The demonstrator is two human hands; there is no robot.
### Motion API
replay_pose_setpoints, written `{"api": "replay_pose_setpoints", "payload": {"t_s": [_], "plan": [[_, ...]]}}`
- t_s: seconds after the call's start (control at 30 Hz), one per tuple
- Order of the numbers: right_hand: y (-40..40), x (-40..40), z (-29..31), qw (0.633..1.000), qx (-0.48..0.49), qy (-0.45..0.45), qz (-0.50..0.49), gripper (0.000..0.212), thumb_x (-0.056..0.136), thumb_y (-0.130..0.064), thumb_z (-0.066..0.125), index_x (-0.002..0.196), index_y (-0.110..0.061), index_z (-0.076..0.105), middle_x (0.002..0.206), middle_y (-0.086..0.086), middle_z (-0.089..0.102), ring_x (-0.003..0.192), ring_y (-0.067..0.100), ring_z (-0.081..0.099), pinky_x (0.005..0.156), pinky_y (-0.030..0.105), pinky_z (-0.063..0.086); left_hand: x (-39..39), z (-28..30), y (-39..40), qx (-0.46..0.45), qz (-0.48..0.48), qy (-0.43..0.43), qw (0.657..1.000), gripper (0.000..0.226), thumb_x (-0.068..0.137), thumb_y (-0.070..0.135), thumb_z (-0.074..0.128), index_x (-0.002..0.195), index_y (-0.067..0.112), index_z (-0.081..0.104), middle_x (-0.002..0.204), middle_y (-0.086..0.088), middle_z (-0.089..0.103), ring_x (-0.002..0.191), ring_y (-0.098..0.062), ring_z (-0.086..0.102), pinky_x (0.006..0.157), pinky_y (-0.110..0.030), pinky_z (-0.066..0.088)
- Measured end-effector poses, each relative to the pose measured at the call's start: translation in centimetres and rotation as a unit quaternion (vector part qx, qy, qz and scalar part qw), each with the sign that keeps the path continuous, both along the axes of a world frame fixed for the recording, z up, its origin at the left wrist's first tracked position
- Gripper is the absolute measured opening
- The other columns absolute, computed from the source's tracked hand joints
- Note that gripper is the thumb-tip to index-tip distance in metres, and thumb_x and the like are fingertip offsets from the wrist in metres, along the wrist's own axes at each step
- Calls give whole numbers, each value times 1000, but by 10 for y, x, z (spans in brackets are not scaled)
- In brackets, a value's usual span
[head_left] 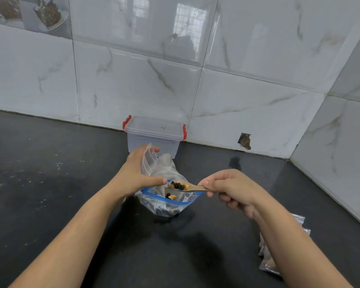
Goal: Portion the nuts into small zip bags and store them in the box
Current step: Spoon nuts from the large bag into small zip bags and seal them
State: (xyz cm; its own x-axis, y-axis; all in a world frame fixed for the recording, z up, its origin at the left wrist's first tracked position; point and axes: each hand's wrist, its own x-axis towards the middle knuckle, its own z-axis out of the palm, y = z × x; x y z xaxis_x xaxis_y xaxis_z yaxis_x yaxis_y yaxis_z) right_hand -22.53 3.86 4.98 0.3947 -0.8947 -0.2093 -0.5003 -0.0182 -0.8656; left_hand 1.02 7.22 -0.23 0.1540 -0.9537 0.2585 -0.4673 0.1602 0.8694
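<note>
A large clear bag with a blue zip rim (168, 204) stands open on the dark counter, holding dark and yellow nut pieces. My right hand (230, 189) grips a small wooden spoon (188, 187) loaded with nuts, just above the bag's mouth. My left hand (136, 173) pinches a small clear zip bag (149, 161) upright beside the spoon's bowl. Behind them stands a clear plastic box (154, 135) with red latches and its lid on.
Several small filled zip bags (266, 254) lie on the black counter at the right, partly hidden by my right forearm. Marble-tiled walls close the back and right side, with a chipped hole (245, 140) low in the tile.
</note>
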Motion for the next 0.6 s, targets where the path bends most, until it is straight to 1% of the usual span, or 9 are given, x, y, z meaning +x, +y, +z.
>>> {"api": "replay_pose_setpoints", "payload": {"t_s": [0.13,0.23,0.3,0.37,0.43,0.47,0.5,0.57,0.6], "plan": [[-4,-2,20,999,-17,-39,2,14,90,-14,61,85,-15,74,61,-4,58,41,3,29,34,12,16,-1,-2,-1,-15,9,-16,1000,75,54,43,75,120,38,39,130,8,40,117,-12,43,98,-31,38],[-2,10,36,997,-56,-48,10,12,89,-17,62,88,-15,74,62,-5,58,41,3,29,35,14,17,-1,-4,-3,-22,13,-37,999,73,56,42,77,119,36,40,126,8,41,117,-13,43,94,-27,36],[2,25,43,994,-107,-33,17,11,87,-17,65,88,-13,75,60,-4,59,39,3,30,35,15,18,-2,-4,-4,-35,12,-41,998,73,60,38,82,120,33,40,125,8,42,115,-12,44,89,-20,36],[6,46,45,980,-194,28,29,13,84,-18,66,83,-9,75,62,4,63,41,2,40,40,15,29,-3,-4,-4,-46,15,-38,998,70,63,32,85,118,33,41,122,8,45,110,-9,48,81,-13,36],[13,70,39,944,-302,127,39,16,84,-19,64,81,-8,74,72,11,69,57,7,52,52,22,40,-4,-5,-5,-54,15,-25,998,66,60,33,84,112,37,44,119,7,48,105,-7,52,78,-14,39],[18,80,35,916,-355,183,40,16,85,-19,60,83,-9,73,76,12,68,64,12,57,56,25,42,-5,-5,-4,-55,16,-20,998,65,56,36,82,110,39,45,116,7,50,102,-6,53,76,-14,41],[25,88,32,879,-411,235,49,16,87,-17,56,88,-11,71,76,8,64,71,16,59,58,27,42,-7,-4,-4,-57,18,-13,998,63,54,38,80,108,40,46,113,8,51,99,-4,55,73,-12,42],[40,98,30,803,-508,299,89,17,91,-13,53,101,-15,67,80,-1,49,74,19,50,57,28,33,-9,-2,-3,-68,23,8,997,57,59,31,80,103,41,46,108,13,52,92,2,56,67,-7,42],[44,98,29,781,-532,311,105,18,92,-11,53,104,-16,64,81,-2,42,74,18,44,53,27,28,-8,-2,-3,-69,28,13,997,54,63,26,81,103,40,46,107,13,52,91,2,56,67,-8,42]]}}
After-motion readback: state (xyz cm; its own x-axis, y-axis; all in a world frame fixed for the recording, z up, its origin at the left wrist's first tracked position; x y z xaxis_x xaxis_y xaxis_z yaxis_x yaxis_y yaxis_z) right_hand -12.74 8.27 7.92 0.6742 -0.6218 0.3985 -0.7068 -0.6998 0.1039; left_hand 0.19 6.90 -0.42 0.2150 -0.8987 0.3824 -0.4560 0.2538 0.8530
